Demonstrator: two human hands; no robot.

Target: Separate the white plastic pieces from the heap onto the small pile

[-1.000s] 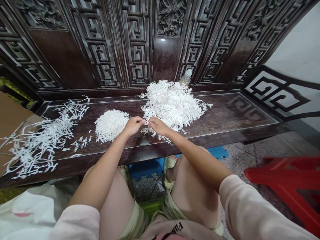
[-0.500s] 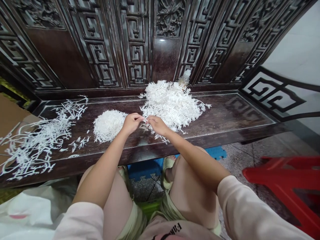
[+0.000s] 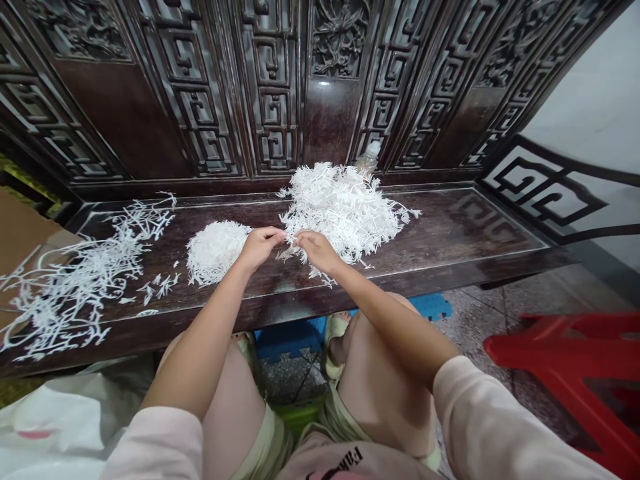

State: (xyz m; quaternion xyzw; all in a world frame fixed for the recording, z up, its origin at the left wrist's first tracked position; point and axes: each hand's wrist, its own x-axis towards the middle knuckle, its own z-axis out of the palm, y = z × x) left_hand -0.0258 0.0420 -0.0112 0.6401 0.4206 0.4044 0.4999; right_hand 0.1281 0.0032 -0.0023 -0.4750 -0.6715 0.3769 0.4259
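My left hand (image 3: 260, 245) and my right hand (image 3: 314, 249) meet over the dark wooden bench (image 3: 450, 240), fingers pinched on a white plastic branched piece (image 3: 289, 250) between them. Just behind my right hand lies a big heap of white branched plastic pieces (image 3: 345, 207). To the left of my left hand sits a smaller, denser mound of small white bits (image 3: 216, 250). Farther left, bare white stems (image 3: 85, 277) are strewn over the bench end.
A carved dark wooden backrest (image 3: 270, 87) rises behind the bench, with a clear plastic bottle (image 3: 369, 157) against it. A red plastic stool (image 3: 570, 373) stands at the right on the floor. A white bag (image 3: 60, 413) lies lower left, cardboard (image 3: 20, 233) at far left.
Both hands have stayed pinched together at the same spot, shifting only slightly up and left. The piles have not moved.
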